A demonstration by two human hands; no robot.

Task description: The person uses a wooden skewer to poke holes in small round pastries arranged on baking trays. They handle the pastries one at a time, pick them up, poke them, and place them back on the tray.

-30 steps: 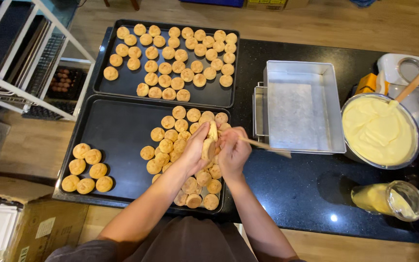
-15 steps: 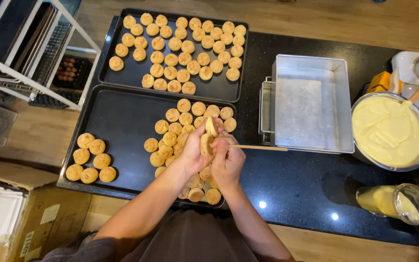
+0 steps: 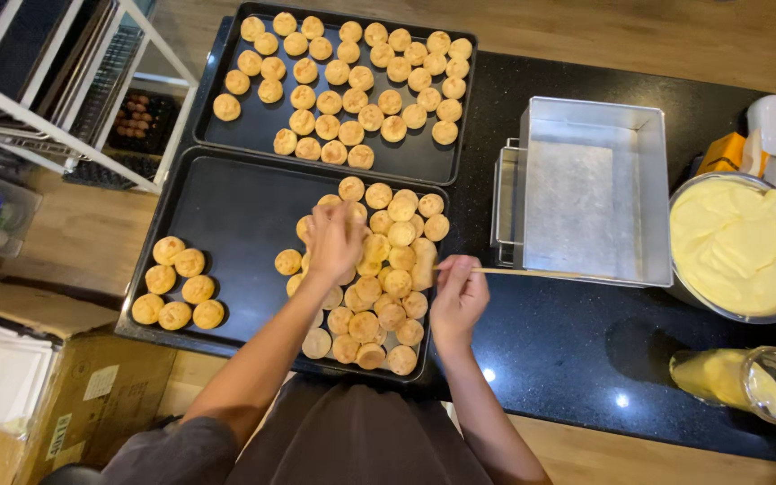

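Note:
A dark baking tray [image 3: 226, 224] near me holds a heap of small golden puffs [image 3: 388, 287] and a separate cluster of puffs [image 3: 177, 287] at its left end. My left hand [image 3: 334, 241] lies palm down on the heap's left side with its fingers spread over the puffs. My right hand [image 3: 458, 296] is at the heap's right edge, shut on a thin wooden stick [image 3: 532, 272] that points right toward the metal pan. A second tray [image 3: 249, 126] behind it is covered with rows of puffs.
An empty rectangular metal pan [image 3: 586, 189] stands right of the trays on the black counter [image 3: 568, 359]. A bowl of yellow cream [image 3: 738, 247] and a glass jar [image 3: 747, 382] are at the far right. A white wire rack [image 3: 74, 81] and cardboard boxes [image 3: 92, 386] are left.
My hands, held together around one puff with the stick, have parted. The left hand went left and down onto the heap; the right hand kept the stick and dropped slightly.

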